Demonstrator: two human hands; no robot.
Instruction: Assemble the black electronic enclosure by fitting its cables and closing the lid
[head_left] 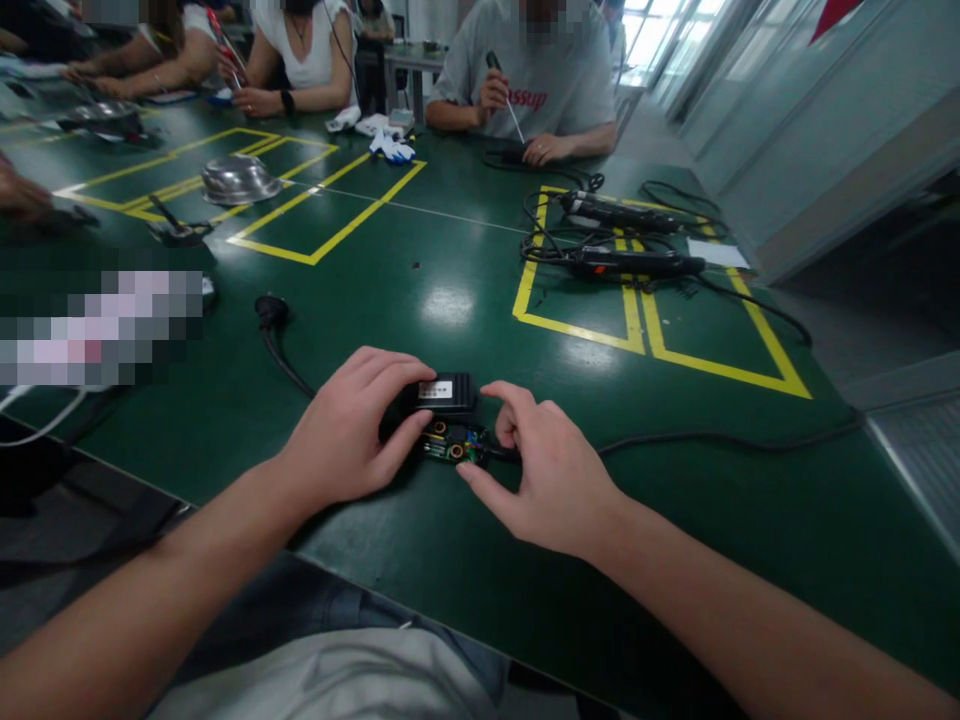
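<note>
Black adapter casing point(444, 392), one in number, lies on the green surface point(420, 270) near its front edge, between two bare hands; just below it sits one exposed circuit board point(452, 443) with copper coils, touching the casing's near side; the left hand point(346, 430) curls over the casing's left end, its grip pinching casing and board between thumb and fingers; the right hand point(547, 470) rests at the board's right end, forefinger bent down to the casing's corner, thumb stretched toward the board, grip pinching the board's edge; one dark cable point(720, 436) runs rightward from the board across the surface; one black plug point(268, 310) with its cord lies to the left, a little farther off; two black power tools point(630, 262) with tangled leads lie inside yellow floor-tape boxes at right; one metal bowl point(238, 178) stands far left; one pair of white gloves point(390, 146) lies beyond; three other people sit along the far side, one holding a screwdriver point(507, 100).
</note>
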